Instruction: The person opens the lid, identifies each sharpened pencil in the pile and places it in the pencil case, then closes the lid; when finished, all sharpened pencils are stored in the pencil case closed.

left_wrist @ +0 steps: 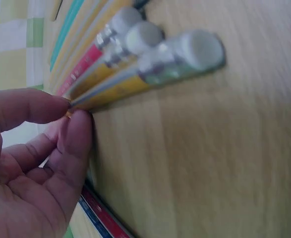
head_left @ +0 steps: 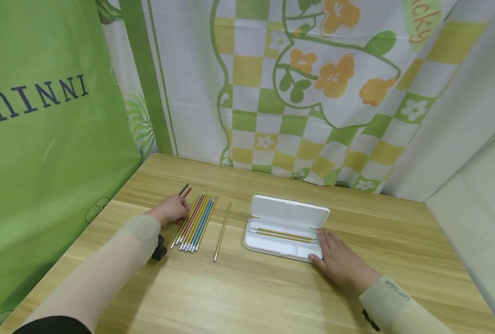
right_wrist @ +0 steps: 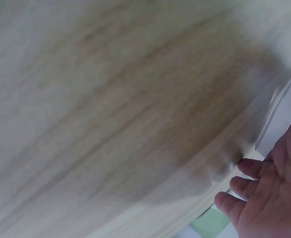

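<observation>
Two slender yellow pencils (head_left: 282,235) lie lengthwise inside an open white rectangular case (head_left: 268,251), its hinged lid raised, on a pale wood-grain counter (head_left: 251,297). The right hand (head_left: 341,262) rests against the case's right end, its grip relaxed, fingers extended. A single yellow pencil (head_left: 222,232) lies between the case and a side-by-side row of red, yellow and blue-green pencils (head_left: 196,225) with white erasers. The left hand's (head_left: 172,208) grip, formed by thumb and forefinger, pinches the row's outermost yellow pencil (left_wrist: 118,90). One black pencil (head_left: 183,189) and one red pencil (head_left: 187,192) lie just beyond that hand.
</observation>
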### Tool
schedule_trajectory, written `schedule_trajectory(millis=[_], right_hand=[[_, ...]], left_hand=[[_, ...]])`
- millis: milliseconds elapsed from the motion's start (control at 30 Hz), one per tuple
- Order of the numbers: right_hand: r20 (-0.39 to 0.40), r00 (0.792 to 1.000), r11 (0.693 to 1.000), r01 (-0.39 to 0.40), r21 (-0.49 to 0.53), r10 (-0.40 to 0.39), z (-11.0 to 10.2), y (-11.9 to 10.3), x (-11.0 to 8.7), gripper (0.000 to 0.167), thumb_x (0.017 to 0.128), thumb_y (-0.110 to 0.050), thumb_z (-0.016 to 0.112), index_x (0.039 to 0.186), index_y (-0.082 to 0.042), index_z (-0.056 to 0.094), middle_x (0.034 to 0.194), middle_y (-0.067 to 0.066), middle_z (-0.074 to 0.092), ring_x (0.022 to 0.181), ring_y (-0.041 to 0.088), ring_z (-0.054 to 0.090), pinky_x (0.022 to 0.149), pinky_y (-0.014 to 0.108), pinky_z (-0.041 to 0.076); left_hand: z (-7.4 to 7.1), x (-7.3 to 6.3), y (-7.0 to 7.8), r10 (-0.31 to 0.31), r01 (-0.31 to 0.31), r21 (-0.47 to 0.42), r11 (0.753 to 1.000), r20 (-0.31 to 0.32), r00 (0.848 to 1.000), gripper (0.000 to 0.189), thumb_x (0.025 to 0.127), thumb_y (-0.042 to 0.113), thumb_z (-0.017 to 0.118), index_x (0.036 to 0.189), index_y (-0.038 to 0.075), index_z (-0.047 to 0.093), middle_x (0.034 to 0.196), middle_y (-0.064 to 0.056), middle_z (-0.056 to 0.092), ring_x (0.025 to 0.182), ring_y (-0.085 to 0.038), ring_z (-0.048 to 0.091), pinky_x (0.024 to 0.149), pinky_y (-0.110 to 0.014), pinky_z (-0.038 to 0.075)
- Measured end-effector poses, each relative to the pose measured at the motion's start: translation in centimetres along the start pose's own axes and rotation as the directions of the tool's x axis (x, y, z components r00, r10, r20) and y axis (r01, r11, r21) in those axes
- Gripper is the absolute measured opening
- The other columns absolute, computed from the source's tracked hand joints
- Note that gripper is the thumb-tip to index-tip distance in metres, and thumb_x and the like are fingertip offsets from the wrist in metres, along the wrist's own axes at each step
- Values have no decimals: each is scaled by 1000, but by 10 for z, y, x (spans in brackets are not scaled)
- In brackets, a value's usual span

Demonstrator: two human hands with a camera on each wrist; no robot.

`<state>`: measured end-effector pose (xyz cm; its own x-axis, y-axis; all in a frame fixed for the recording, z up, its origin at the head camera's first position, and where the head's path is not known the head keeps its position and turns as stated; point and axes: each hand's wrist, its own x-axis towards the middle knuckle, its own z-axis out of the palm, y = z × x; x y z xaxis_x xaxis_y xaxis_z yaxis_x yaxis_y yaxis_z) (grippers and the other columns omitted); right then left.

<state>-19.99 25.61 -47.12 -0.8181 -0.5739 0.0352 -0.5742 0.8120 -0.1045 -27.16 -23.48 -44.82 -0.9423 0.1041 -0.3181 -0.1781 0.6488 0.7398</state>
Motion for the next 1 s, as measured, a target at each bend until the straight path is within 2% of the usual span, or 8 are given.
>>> schedule_trajectory(millis=[200,367,533,633,700,833,900,1000], right_hand=[[13,1000,999,-9,-33,9,1,2,0,75,109,-40,49,146,23,33,148,43,38,136,58,39,112,64,35],[-15,1000,1000,7,0,-7,-2,-2,0,77,109,-41,49,145,24,33,146,44,39,134,60,40,110,66,34],[-8,1000,1000,6,-5,-6,1,0,1,78,109,-44,46,146,23,32,147,44,38,135,59,39,111,64,34],[15,1000,1000,0,-22,0,5,4,1,79,110,-46,42,147,22,30,149,43,36,137,58,38,113,63,33],[21,1000,1000,-4,-21,4,6,5,2,79,110,-46,42,148,22,29,150,43,36,137,58,38,114,63,32],[16,1000,1000,-1,-30,1,7,6,2,79,110,-47,42,148,23,30,149,43,37,136,58,38,113,64,33],[17,1000,1000,0,-31,0,5,4,1,79,110,-47,41,147,22,31,149,43,37,136,58,39,113,64,34],[17,1000,1000,-3,-18,3,0,0,0,78,110,-46,42,147,22,32,148,43,38,136,58,38,110,66,34]], left_hand=[[3,5,3,-5,7,66,998,-21,1000,13,84,-5,65,92,0,56,84,-9,58,66,-15,55,58,-23,51],[7,5,5,15,-7,155,988,-49,999,15,80,-4,66,82,4,53,76,-6,55,60,-14,53,53,-23,48],[9,8,0,43,-24,227,973,-78,996,28,80,0,65,65,13,45,58,3,43,50,-11,40,47,-24,38],[9,9,-2,65,-44,243,969,-80,995,36,83,5,67,60,17,41,54,6,37,47,-10,34,46,-24,33],[7,9,-2,68,-53,201,978,-69,995,37,85,7,66,61,17,41,54,6,37,47,-9,35,46,-23,33],[2,6,-1,36,-37,-25,999,-17,999,27,91,3,62,71,12,45,63,2,44,54,-11,42,52,-24,39],[-1,5,2,30,-27,-160,987,16,999,18,93,1,58,80,8,48,72,0,47,62,-13,46,58,-25,44],[-6,4,8,57,-40,-292,956,53,997,3,94,0,53,92,3,51,78,-1,48,71,-14,48,64,-26,46]])
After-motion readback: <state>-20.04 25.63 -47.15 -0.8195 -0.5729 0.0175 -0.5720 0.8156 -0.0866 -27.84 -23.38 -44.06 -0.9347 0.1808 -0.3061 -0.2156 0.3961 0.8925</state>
